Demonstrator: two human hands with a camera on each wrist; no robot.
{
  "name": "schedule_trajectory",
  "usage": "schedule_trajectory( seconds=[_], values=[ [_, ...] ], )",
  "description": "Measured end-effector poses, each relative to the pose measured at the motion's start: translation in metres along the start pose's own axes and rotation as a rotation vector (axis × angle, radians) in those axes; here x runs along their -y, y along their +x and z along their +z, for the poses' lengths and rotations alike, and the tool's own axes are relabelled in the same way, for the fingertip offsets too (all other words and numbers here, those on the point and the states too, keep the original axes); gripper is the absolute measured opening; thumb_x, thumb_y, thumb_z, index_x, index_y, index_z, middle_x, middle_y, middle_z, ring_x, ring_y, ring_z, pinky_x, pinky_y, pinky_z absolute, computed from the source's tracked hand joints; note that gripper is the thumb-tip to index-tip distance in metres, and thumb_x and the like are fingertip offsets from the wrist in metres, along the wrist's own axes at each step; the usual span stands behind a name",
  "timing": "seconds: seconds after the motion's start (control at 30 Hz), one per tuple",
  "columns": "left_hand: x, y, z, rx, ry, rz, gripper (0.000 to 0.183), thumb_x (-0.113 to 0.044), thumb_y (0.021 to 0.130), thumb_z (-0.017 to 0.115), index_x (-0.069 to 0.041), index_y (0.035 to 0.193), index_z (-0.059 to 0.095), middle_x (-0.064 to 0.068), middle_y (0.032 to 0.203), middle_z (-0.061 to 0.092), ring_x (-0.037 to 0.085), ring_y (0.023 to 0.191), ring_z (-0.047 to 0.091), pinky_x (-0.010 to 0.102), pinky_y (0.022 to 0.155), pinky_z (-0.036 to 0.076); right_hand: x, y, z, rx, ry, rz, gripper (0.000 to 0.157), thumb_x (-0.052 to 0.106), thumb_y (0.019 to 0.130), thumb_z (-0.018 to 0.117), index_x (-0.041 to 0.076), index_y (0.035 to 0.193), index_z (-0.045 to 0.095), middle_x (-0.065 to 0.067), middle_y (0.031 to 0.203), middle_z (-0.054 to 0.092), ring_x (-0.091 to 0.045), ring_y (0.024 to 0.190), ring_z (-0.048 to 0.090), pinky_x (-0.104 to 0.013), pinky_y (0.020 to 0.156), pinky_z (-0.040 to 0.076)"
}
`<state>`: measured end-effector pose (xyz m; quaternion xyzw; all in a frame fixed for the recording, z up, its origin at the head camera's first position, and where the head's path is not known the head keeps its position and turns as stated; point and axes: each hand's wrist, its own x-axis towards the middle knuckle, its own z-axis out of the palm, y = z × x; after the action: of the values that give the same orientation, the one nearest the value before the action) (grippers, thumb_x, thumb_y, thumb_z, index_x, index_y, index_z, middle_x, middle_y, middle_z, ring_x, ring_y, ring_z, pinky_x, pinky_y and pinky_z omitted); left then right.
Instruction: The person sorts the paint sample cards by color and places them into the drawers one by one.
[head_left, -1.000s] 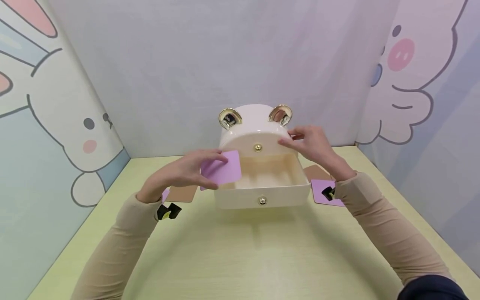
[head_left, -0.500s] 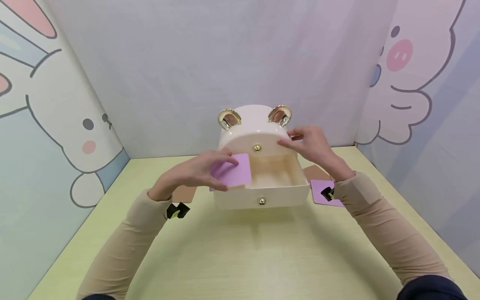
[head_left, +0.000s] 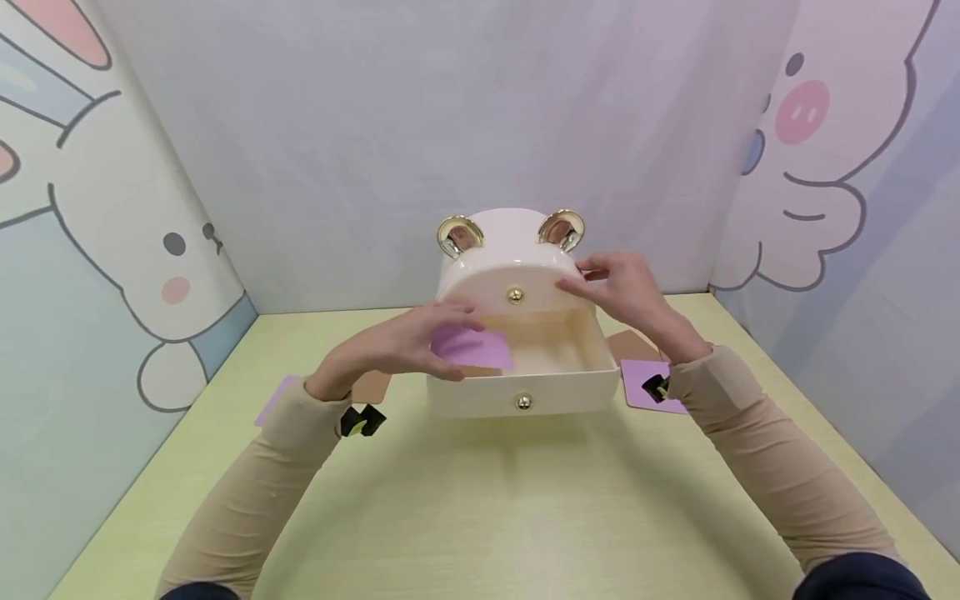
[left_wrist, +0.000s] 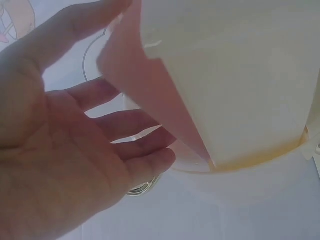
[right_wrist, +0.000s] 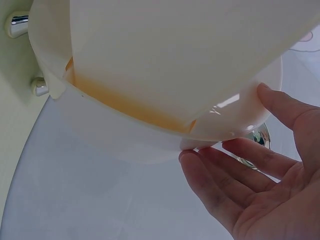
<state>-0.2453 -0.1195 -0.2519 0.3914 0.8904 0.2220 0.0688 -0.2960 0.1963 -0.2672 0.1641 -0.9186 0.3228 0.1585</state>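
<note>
A cream drawer box [head_left: 510, 237] with gold ears stands at the back of the table, its lower drawer [head_left: 525, 396] pulled out. My left hand [head_left: 408, 342] spans a purple square card [head_left: 483, 348] by its edges, thumb at the near side. The card lies tilted at the drawer's left side, partly inside; in the left wrist view the card [left_wrist: 145, 80] slants across the drawer wall, the fingers at its edge. My right hand [head_left: 622, 287] holds the box's upper right side. In the right wrist view the right hand [right_wrist: 260, 185] has its thumb and fingertips on the box's rounded edge.
To the right of the box lie a purple card [head_left: 645, 392] and a brown card [head_left: 633, 343]. On the left are another brown card [head_left: 371, 387] and a purple card [head_left: 274, 400], partly hidden by the arm. A back wall and two printed side walls enclose the table.
My left hand has moved right with the purple card, which now sits lower and flatter over the drawer's left part. My right hand has stayed on the box.
</note>
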Motion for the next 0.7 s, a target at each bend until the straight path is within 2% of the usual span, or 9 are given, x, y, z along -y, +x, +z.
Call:
schedule_trajectory(
  seconds=[0.1,0.2,0.33,0.43,0.53,0.6,0.7],
  values=[
    [0.003,-0.004,-0.002,-0.021,-0.037,-0.019,0.06,-0.022,0.08,0.075,-0.009,0.134,0.055,0.014,0.154,0.037,0.032,0.144,0.031,0.05,0.118,0.028,0.0,0.0,0.0,-0.014,0.002,-0.002,0.039,0.036,0.084,0.074,0.004,0.105,0.073,-0.016,0.105,0.073,-0.033,0.1,0.069,-0.046,0.085,0.056],
    [0.01,-0.012,-0.006,-0.072,-0.095,-0.06,0.057,-0.023,0.082,0.074,-0.011,0.135,0.055,0.009,0.15,0.044,0.028,0.141,0.037,0.048,0.116,0.032,0.0,0.0,0.0,-0.018,0.003,-0.006,0.038,0.036,0.084,0.074,0.004,0.105,0.073,-0.016,0.104,0.073,-0.033,0.099,0.07,-0.046,0.083,0.056],
    [0.03,-0.029,-0.015,-0.162,-0.143,-0.164,0.053,-0.026,0.086,0.072,-0.015,0.135,0.054,0.005,0.143,0.052,0.026,0.137,0.042,0.05,0.113,0.034,-0.001,-0.001,0.0,-0.01,0.008,-0.005,0.039,0.035,0.084,0.074,0.003,0.105,0.073,-0.017,0.105,0.073,-0.033,0.099,0.069,-0.046,0.083,0.056],
    [0.051,-0.046,-0.02,-0.216,-0.104,-0.291,0.053,-0.028,0.089,0.068,-0.011,0.137,0.052,0.011,0.143,0.05,0.033,0.137,0.04,0.055,0.112,0.034,0.0,-0.001,-0.002,-0.004,0.014,0.0,0.04,0.036,0.084,0.073,0.003,0.107,0.072,-0.018,0.106,0.072,-0.034,0.1,0.069,-0.046,0.084,0.056],
    [0.078,-0.063,-0.017,-0.232,-0.016,-0.44,0.058,-0.028,0.09,0.065,0.001,0.138,0.047,0.024,0.143,0.046,0.044,0.134,0.039,0.06,0.108,0.034,0.0,0.0,-0.001,-0.015,0.016,-0.001,0.039,0.035,0.084,0.074,0.003,0.106,0.073,-0.017,0.106,0.072,-0.034,0.1,0.069,-0.046,0.083,0.056],
    [0.1,-0.074,-0.009,-0.209,0.042,-0.536,0.063,-0.027,0.09,0.065,0.009,0.137,0.043,0.031,0.141,0.044,0.05,0.13,0.04,0.062,0.105,0.036,0.0,0.0,0.0,-0.025,0.022,-0.003,0.038,0.035,0.083,0.075,0.004,0.105,0.073,-0.016,0.104,0.073,-0.033,0.098,0.07,-0.045,0.082,0.057],
    [0.129,-0.092,0.006,-0.133,0.096,-0.661,0.073,-0.03,0.088,0.066,0.018,0.134,0.038,0.039,0.137,0.042,0.054,0.124,0.042,0.062,0.101,0.039,-0.001,-0.001,0.002,-0.038,0.024,-0.007,0.036,0.033,0.082,0.076,0.003,0.103,0.074,-0.016,0.103,0.073,-0.033,0.096,0.07,-0.045,0.081,0.057]
  ],
)
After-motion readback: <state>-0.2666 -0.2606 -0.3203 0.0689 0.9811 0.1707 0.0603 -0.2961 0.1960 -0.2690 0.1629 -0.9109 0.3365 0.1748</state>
